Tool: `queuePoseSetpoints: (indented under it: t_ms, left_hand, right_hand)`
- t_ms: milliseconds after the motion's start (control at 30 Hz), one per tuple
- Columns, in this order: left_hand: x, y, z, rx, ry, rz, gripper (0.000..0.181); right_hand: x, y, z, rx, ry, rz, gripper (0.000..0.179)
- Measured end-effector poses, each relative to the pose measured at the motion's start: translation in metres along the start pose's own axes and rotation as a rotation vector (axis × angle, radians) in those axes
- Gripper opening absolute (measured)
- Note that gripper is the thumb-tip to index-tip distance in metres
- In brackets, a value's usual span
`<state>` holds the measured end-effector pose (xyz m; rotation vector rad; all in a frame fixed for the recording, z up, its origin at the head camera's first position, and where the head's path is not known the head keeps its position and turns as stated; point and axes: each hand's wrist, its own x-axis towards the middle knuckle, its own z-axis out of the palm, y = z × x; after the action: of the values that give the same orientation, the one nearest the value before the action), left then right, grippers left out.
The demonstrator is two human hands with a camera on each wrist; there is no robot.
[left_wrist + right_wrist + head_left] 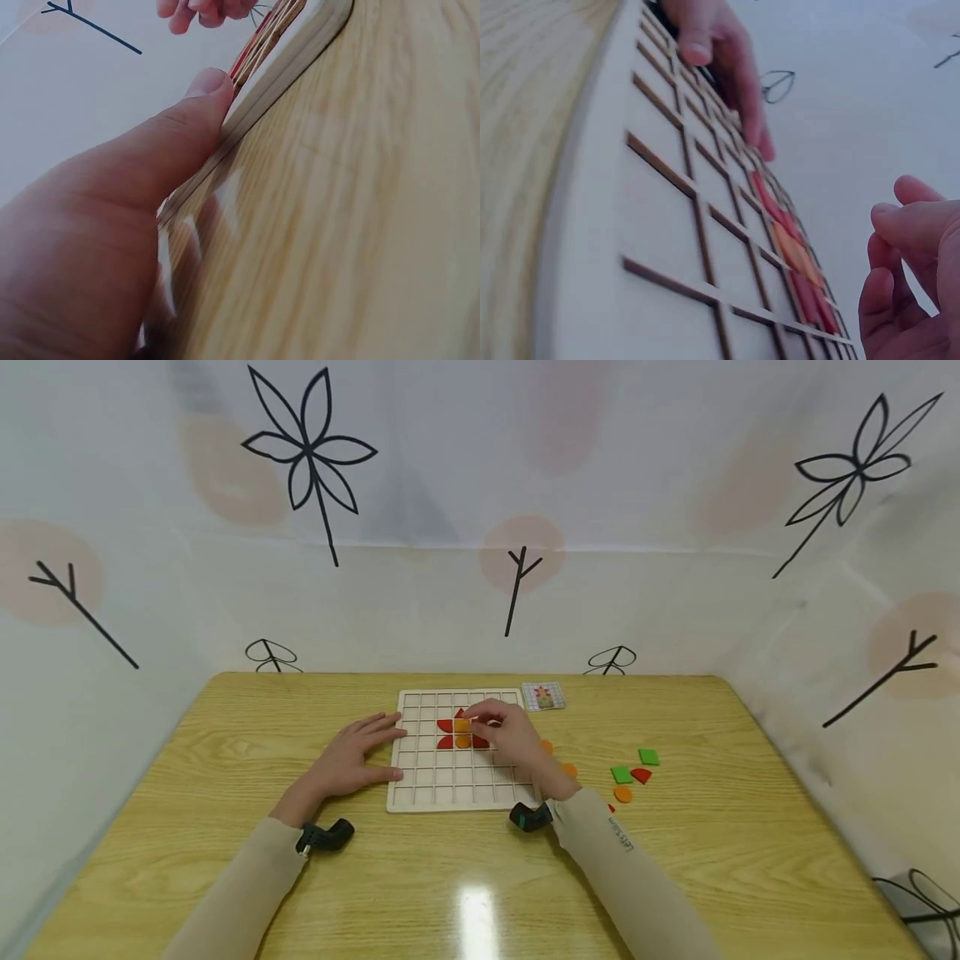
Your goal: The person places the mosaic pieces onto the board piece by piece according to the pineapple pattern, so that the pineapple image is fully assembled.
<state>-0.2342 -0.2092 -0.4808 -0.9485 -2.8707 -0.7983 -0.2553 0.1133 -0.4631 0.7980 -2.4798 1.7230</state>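
Observation:
A pale wooden grid board lies on the table with red quarter-round pieces around two orange pieces in its cells. My left hand rests at the board's left edge, fingers spread and fairly straight. In the left wrist view its thumb touches the board's side. Over the board's middle is my right hand, its fingertips beside the upper orange piece. The right wrist view shows that hand's fingers loosely bent above the board, with no piece visible between them.
A small pattern card lies by the board's upper right corner. To the right are loose pieces: green squares, a red piece and orange discs, some partly behind my right forearm. White patterned cloth stands behind the table.

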Motion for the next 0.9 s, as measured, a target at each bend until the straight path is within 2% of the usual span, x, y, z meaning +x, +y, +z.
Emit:
queuePoseSetpoints:
  t_ms: [200, 367, 533, 700, 800, 900]
  left_hand:
    - [0.0, -0.001, 0.001, 0.005, -0.002, 0.004, 0.074]
    - [0.0, 0.0, 0.001, 0.014, -0.001, 0.004, 0.074]
    - [0.0, 0.0, 0.0, 0.017, 0.0, 0.005, 0.075]
    - [0.0, 0.0, 0.001, 0.026, -0.001, 0.005, 0.075]
    - [0.0, 0.001, 0.0, 0.026, -0.003, 0.007, 0.075]
    - [-0.001, 0.0, 0.0, 0.033, 0.0, 0.011, 0.075]
  right_hand:
    - [-0.01, -0.006, -0.034, -0.06, 0.053, 0.055, 0.02]
    - [-0.031, -0.001, -0.075, -0.157, 0.109, 0.1, 0.019]
    - [-0.064, 0.013, -0.125, -0.279, 0.141, 0.14, 0.02]
    - [-0.105, 0.024, -0.172, -0.389, 0.165, 0.167, 0.02]
    - [-0.128, 0.029, -0.194, -0.41, 0.169, 0.223, 0.023]
    - [-0.144, 0.034, -0.21, -0.391, 0.14, 0.3, 0.029]
